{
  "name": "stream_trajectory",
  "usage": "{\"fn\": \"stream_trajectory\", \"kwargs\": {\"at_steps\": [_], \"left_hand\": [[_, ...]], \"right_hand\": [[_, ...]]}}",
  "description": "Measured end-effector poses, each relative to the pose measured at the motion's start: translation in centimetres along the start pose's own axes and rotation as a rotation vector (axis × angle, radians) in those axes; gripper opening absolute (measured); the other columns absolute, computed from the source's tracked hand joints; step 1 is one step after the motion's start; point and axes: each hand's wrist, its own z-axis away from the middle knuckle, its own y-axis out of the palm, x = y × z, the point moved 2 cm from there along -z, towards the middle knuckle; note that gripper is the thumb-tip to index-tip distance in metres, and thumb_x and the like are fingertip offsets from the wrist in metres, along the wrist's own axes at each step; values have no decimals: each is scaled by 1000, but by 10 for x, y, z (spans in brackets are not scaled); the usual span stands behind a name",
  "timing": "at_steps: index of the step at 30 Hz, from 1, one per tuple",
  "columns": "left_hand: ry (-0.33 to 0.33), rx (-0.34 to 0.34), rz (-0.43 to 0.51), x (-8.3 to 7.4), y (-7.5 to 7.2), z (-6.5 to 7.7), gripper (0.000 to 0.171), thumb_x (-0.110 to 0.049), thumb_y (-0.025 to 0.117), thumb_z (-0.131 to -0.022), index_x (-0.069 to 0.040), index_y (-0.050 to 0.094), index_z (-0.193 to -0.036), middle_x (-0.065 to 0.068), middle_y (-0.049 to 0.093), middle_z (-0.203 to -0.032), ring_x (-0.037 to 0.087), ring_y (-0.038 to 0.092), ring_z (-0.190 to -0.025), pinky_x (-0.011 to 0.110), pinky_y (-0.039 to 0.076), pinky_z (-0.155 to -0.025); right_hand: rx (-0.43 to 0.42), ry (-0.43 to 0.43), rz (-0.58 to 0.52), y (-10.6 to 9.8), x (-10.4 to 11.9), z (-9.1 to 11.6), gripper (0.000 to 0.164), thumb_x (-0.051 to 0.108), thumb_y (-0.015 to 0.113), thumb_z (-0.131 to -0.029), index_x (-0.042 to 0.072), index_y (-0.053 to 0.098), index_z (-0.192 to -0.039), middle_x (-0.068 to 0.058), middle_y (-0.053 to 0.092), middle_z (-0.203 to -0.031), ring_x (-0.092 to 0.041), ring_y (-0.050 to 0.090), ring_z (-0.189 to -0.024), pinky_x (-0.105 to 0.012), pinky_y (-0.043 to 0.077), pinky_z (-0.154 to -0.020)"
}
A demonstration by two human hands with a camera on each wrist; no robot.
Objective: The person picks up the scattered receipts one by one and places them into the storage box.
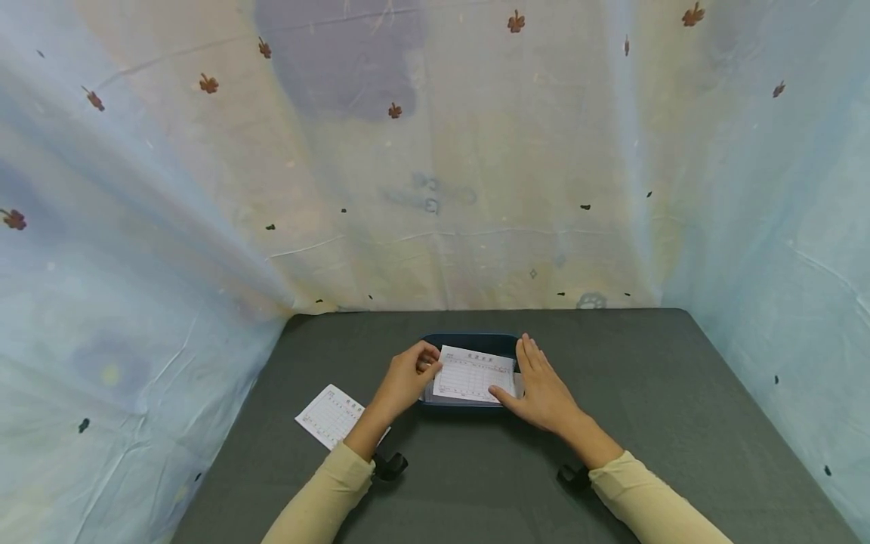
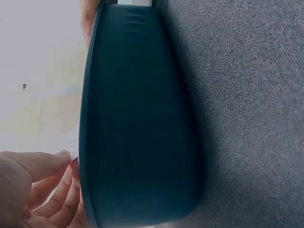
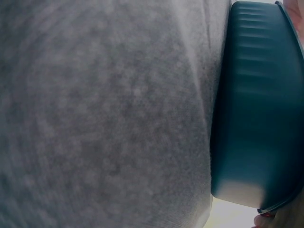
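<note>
A dark blue-green plastic bin (image 1: 469, 335) stands on the table. A white printed form sheet (image 1: 470, 374) with a grid lies over more paper in it. My left hand (image 1: 405, 378) pinches the sheet's left edge between thumb and fingers; in the left wrist view, that hand (image 2: 47, 190) holds a bit of paper just above the bin's rim (image 2: 86, 118). My right hand (image 1: 541, 393) lies at the bin's right end with straight fingers, its thumb touching the sheet's lower right. The right wrist view shows mostly the bin's outer wall (image 3: 261, 109).
A second printed sheet (image 1: 331, 415) lies on the grey table (image 1: 489, 483) left of the bin, partly hidden under my left forearm. Dark bands (image 1: 390, 467) sit at both wrists. A patterned curtain (image 1: 442, 174) hangs behind the table and at both sides.
</note>
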Motion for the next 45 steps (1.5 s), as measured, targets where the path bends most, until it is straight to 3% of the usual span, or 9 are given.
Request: {"fn": "stream_trajectory", "kwargs": {"at_steps": [14,21,34,45], "left_hand": [[30,-53,-40,5,-4,0,11,-10,77,-101,-7,72,-110,4,74,-98,17,70,-87,33,61,-78],[-23,-68,-74,11,-15,3,10,-16,76,-103,-12,73,-111,0,72,-98,13,67,-88,33,58,-79],[-91,-42,-152,30,-51,11,19,-26,75,-104,-16,74,-120,1,69,-110,19,68,-100,43,59,-86],[-137,2,-195,60,-93,24,35,-27,72,-106,-8,68,-135,12,66,-127,34,65,-117,56,55,-99]], "right_hand": [[4,-3,-17,1,1,2,114,67,65,-98,-9,17,-167,-27,14,-176,-42,14,-164,-59,21,-131],[5,-3,-21,0,1,2,113,67,65,-98,-9,17,-167,-25,10,-177,-43,15,-164,-58,19,-131],[-9,-15,-14,-4,1,2,112,66,64,-99,-10,18,-166,-27,14,-176,-44,17,-163,-60,22,-130],[-9,-15,-6,-1,0,1,112,67,64,-99,-10,18,-167,-28,16,-176,-45,18,-163,-61,22,-130]]}}
